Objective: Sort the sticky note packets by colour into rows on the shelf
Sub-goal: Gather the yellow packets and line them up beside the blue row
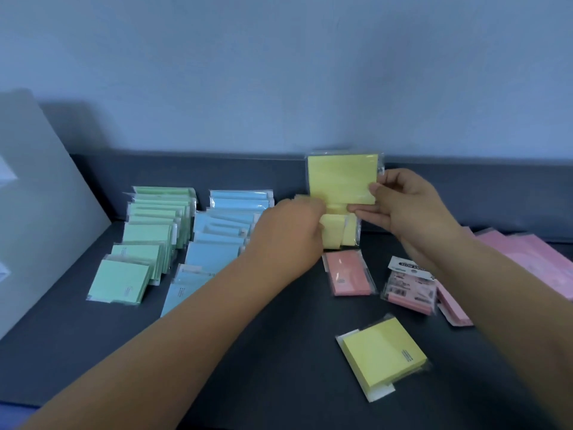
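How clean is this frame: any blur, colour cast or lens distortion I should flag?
Head view: dim, with a cool blue cast over wall and shelf; the left hand is smeared by motion, while the right hand pinching the upright yellow packet is sharper; the shelf's back edge bows slightly from the wide lens; small print on the loose yellow packet is unreadable.

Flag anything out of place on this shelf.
One loose yellow packet lies tilted at the front, away from the yellow row at the back. The pink packets lie scattered, not in a row.
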